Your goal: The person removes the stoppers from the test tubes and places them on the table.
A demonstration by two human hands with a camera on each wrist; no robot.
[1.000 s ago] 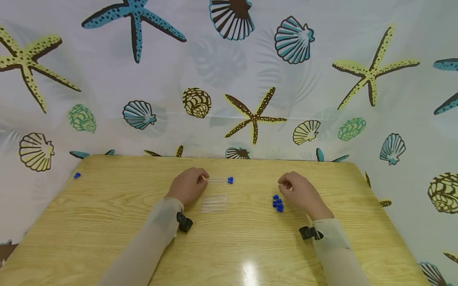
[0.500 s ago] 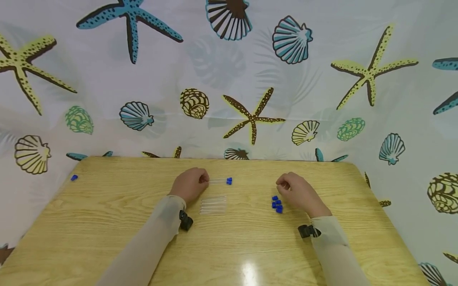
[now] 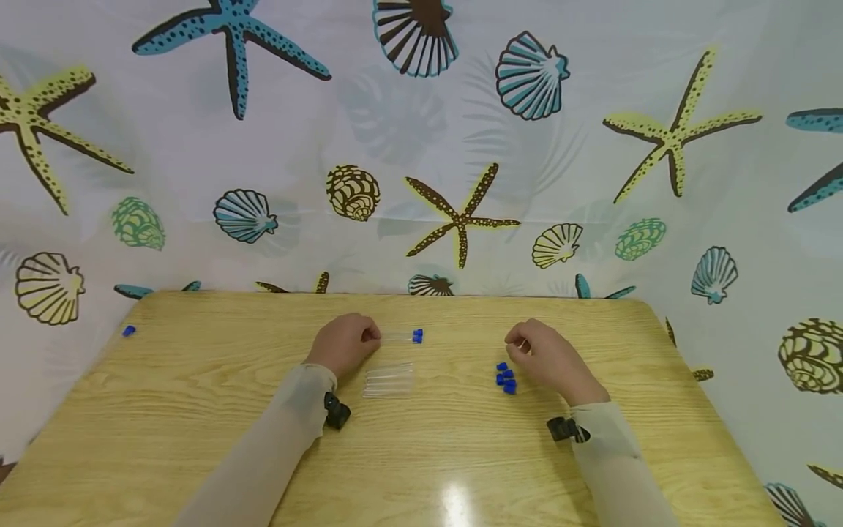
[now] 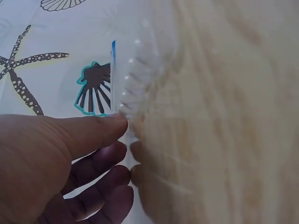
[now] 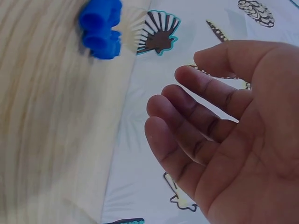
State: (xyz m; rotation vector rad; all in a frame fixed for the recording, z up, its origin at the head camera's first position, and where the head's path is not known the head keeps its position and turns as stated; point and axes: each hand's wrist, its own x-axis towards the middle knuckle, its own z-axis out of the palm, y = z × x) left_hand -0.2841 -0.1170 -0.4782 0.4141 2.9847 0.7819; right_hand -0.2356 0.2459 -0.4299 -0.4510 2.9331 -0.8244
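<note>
In the head view, my left hand (image 3: 344, 344) rests on the table at the left ends of clear tubes (image 3: 397, 337) with blue caps (image 3: 418, 336). Its fingers are loosely curled, with a gap below the thumb in the left wrist view, and I see nothing pinched there. Just nearer lies a row of several clear tubes (image 3: 388, 380) without visible caps; a blurred row of clear tubes (image 4: 133, 70) also shows in the left wrist view. My right hand (image 3: 549, 359), loosely curled around nothing, is just right of a cluster of several blue caps (image 3: 506, 378), also partly seen as caps (image 5: 96, 39).
One more small blue piece (image 3: 129, 331) lies at the far left corner of the wooden table (image 3: 395, 454). A white curtain (image 3: 296, 146) printed with shells and starfish hangs behind the table and along its sides. Black cameras sit on both wrists.
The head view has shifted slightly, so everything sits a little further left in the picture. Both hands, the tubes and the caps keep nearly the same places relative to one another.
</note>
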